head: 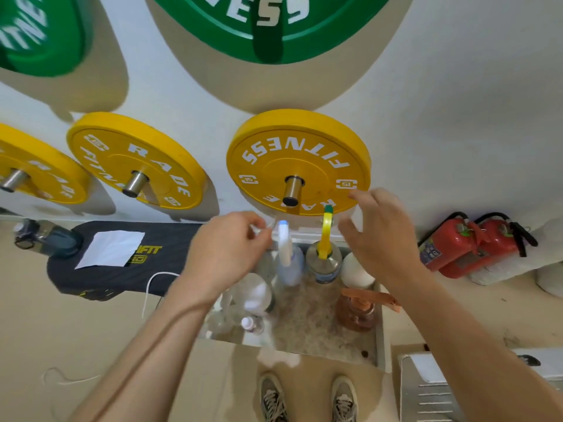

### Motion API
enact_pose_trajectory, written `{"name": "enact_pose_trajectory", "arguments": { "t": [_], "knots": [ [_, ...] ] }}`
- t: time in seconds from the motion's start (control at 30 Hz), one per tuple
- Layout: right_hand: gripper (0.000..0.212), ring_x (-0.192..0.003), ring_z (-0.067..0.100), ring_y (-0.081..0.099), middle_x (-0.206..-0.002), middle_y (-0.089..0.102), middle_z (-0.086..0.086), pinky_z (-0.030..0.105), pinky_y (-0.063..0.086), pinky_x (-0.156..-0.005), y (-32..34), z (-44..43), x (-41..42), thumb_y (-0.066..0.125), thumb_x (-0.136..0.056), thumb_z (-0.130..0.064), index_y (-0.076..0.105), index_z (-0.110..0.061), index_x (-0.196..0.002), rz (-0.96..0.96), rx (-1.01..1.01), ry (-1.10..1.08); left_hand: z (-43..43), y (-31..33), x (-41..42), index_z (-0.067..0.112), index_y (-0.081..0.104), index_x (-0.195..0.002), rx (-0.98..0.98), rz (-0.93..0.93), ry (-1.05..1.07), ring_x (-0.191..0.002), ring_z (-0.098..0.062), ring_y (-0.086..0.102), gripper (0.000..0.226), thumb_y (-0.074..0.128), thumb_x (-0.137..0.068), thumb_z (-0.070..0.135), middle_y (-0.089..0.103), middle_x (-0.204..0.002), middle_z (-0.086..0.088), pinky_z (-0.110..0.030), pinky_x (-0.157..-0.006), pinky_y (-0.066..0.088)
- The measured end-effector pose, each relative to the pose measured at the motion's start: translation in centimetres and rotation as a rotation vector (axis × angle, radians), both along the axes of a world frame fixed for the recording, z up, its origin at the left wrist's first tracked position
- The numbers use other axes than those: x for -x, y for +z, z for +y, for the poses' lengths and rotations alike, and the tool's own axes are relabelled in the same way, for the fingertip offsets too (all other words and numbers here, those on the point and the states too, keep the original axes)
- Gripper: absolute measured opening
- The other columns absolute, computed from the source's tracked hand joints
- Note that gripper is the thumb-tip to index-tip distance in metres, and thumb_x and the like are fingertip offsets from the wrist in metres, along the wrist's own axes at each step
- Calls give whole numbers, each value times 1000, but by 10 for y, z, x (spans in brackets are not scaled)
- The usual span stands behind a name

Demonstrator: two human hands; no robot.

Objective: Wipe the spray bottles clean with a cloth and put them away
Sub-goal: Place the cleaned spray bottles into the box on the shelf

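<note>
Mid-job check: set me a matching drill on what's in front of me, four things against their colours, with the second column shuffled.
Things:
1. left spray bottle
2. right spray bottle
3. pump bottle
4. fire extinguishers

Colours:
a. orange-brown
b. red
c. yellow trigger
d. white and blue head

Pairs: 1-d, 2-c, 3-a, 4-b.
</note>
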State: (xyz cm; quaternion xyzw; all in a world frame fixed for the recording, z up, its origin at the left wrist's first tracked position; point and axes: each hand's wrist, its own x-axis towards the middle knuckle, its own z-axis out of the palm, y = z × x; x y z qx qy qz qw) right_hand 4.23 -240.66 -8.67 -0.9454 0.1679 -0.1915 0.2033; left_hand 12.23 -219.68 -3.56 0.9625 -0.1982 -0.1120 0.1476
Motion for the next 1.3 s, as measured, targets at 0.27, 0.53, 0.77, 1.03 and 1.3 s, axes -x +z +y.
{"name": "enact_pose_trajectory", "arguments": {
  "t": [0.27,0.53,0.77,1.03,1.3],
  "knots": [
    [38,-81,24,63,-77,65,-1,44,48,-76,-18,89,-54,82,-48,-23,76,-38,-82,406,528,435,38,-48,6,22,58,-100,-467,170,-143,-102,-29,63,23,61,-89,42,67,-105,-4,-33,-75,45],
    [33,-134,31,35,-128,56,2,63,17,-113,-16,98,-72,71,-86,-31,69,-25,-118,838,698,673,35,-49,-16,33,62,-125,-508,-37,-531,-109,-18,62,40,53,-91,14,68,-117,7,-27,-84,48],
    [24,-137,30,33,-128,61,5,43,31,-104,-19,93,-73,55,-96,-17,65,-14,-117,776,723,781,21,-66,-50,36,64,-87,-508,98,-671,-97,-12,55,17,60,-86,19,64,-97,16,-24,-83,41],
    [44,-123,23,50,-118,64,2,38,42,-91,-15,82,-86,60,-86,-60,66,-23,-110,517,417,531,27,-43,-61,9,70,-120,108,23,-484,-132,-14,44,49,65,-76,-12,44,-149,-10,-26,-110,33],
    [98,-130,30,48,-142,52,3,47,44,-101,-2,107,-83,70,-73,-69,22,-34,-150,616,-54,374,93,-55,-56,19,68,-115,58,136,219,-106,-24,66,34,62,-92,43,73,-110,-2,-36,-87,51]
  ]
}}
